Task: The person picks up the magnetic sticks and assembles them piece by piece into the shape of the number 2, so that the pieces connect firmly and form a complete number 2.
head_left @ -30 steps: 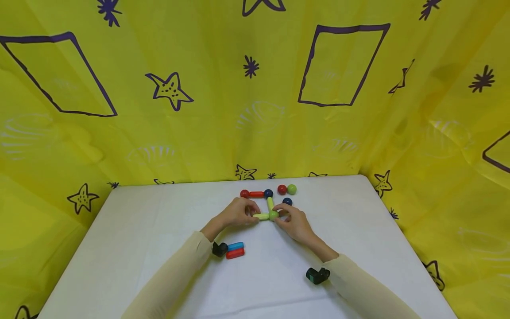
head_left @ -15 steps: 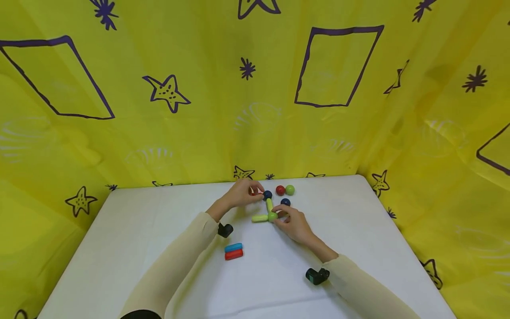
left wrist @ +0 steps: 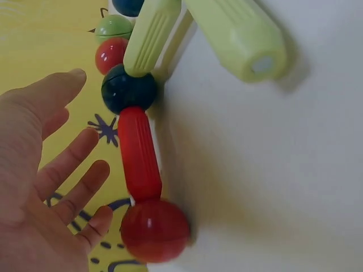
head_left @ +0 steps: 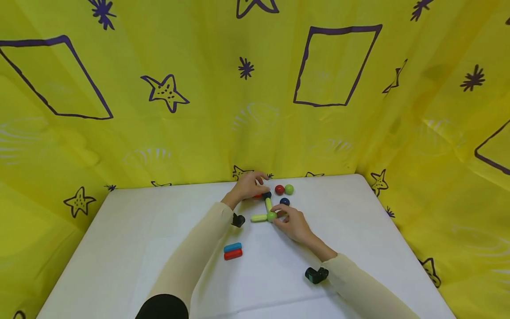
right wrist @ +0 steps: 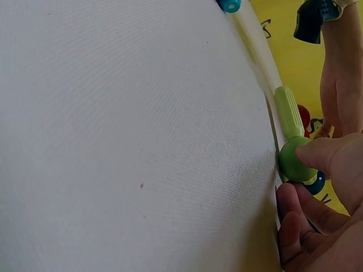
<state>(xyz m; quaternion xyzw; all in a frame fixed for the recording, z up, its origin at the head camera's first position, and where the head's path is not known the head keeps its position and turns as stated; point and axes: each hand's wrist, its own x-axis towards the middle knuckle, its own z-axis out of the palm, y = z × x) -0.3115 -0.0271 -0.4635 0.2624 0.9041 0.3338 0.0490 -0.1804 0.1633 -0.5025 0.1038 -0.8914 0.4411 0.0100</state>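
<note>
My right hand point(head_left: 295, 225) pinches a green ball point(head_left: 272, 216) between thumb and fingers. Two pale green sticks join that ball: one stick point(head_left: 259, 218) points left with a free end, the other stick point(head_left: 268, 204) runs back to a dark blue ball point(left wrist: 129, 90). From the blue ball a red stick point(left wrist: 140, 153) leads to a red ball point(left wrist: 155, 231), which the left hand hides in the head view. My left hand point(left wrist: 51, 164) is spread beside the red stick and blue ball, fingers apart from them and holding nothing.
Behind the right hand lie a loose red ball point(head_left: 280, 189), a green ball point(head_left: 289, 189) and a dark blue ball point(head_left: 284, 201). Nearer, a blue stick point(head_left: 233, 247) and a red stick point(head_left: 233, 254) lie side by side on the white table point(head_left: 119, 248). A yellow patterned curtain point(head_left: 215, 115) surrounds it.
The left hand has left the free end of the pale green stick and moved back to the red stick and blue ball, its fingers now spread. The right hand stays on the green ball.
</note>
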